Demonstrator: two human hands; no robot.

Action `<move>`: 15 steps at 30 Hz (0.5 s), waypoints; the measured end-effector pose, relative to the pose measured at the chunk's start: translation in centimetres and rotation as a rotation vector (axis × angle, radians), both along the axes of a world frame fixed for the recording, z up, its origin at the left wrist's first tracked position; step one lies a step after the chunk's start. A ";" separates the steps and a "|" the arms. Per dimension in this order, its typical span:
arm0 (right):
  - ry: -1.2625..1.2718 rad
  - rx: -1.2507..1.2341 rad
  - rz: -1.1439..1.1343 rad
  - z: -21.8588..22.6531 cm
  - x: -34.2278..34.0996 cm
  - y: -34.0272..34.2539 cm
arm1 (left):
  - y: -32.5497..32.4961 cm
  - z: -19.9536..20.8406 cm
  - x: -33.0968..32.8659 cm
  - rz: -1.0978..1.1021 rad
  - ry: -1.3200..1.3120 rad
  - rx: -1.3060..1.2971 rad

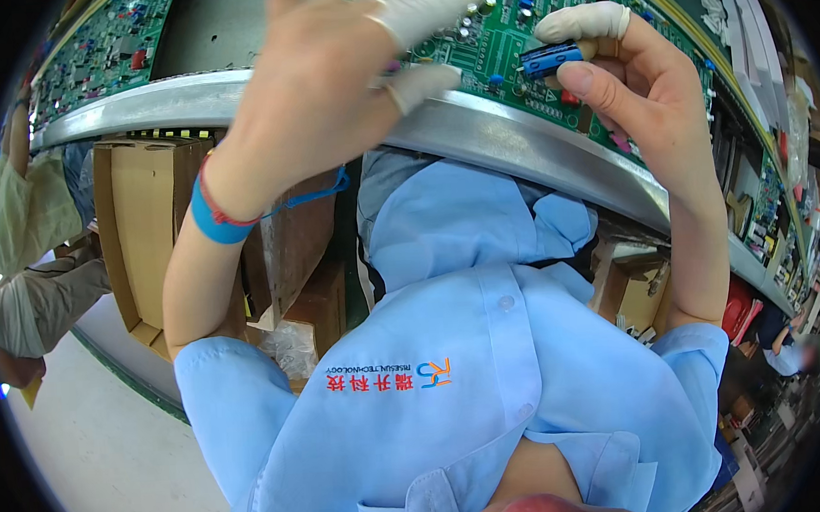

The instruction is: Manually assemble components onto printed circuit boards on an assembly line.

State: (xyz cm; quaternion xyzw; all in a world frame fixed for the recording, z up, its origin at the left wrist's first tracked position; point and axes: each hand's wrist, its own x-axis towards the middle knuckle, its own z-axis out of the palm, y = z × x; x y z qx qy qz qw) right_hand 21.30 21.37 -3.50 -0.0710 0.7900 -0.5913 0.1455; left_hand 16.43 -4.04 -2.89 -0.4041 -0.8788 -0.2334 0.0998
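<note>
The left hand (pixel 327 93), slightly blurred, reaches up from the left into the top middle of the frame, its thumb and fingers spread wide with white covers (pixel 421 19) on their tips and no object visible in its grasp; a blue band (pixel 215 220) circles its wrist. At upper right, the right hand (pixel 647 91) curls inward, bare thumb below and a covered finger above, pinching a blue cylinder (pixel 551 59) in a nearly closed grip, its thin wires pointing left, over a green circuit board (pixel 501 52). Another board (pixel 84 55) fills the upper left, and a metal rail (pixel 477 127) runs along the front edge. Below, another person (pixel 32 211) stands at far left, beside a cardboard box (pixel 149 237) above the pale floor (pixel 103 411); cluttered shelves (pixel 781 264) line the right.
</note>
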 end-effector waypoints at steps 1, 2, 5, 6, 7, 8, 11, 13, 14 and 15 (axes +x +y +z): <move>0.152 0.019 -0.003 -0.6 -0.3 -0.6 | -0.6 0.6 0.0 0.098 -0.005 0.044; 0.303 0.039 -0.008 -0.7 -0.8 -1.4 | -1.1 0.8 -0.3 0.194 -0.011 0.090; 0.451 0.403 0.021 -0.1 -1.5 -3.3 | -3.2 -2.1 -0.7 0.394 -0.154 0.545; 0.751 0.527 0.091 -0.6 -1.9 -3.9 | -4.4 -3.8 -1.4 0.345 -0.124 0.633; 0.807 0.604 0.108 -1.0 -2.0 -4.6 | -5.3 -5.5 -1.9 0.299 -0.095 0.723; 0.815 0.610 0.119 -0.9 -2.2 -5.0 | -5.7 -6.5 -1.9 0.299 -0.068 0.686; 0.785 0.756 0.173 -0.9 -2.5 -6.0 | -5.3 -8.2 -1.8 0.327 -0.079 0.700; 0.825 0.782 0.199 -1.4 -3.1 -6.1 | -5.3 -8.2 -2.0 0.302 -0.100 0.772; 0.862 0.802 0.209 -1.4 -3.3 -6.1 | -5.3 -8.1 -2.0 0.312 -0.101 0.779; 0.862 0.805 0.221 -1.3 -3.4 -6.1 | -5.3 -8.0 -2.1 0.304 -0.064 0.737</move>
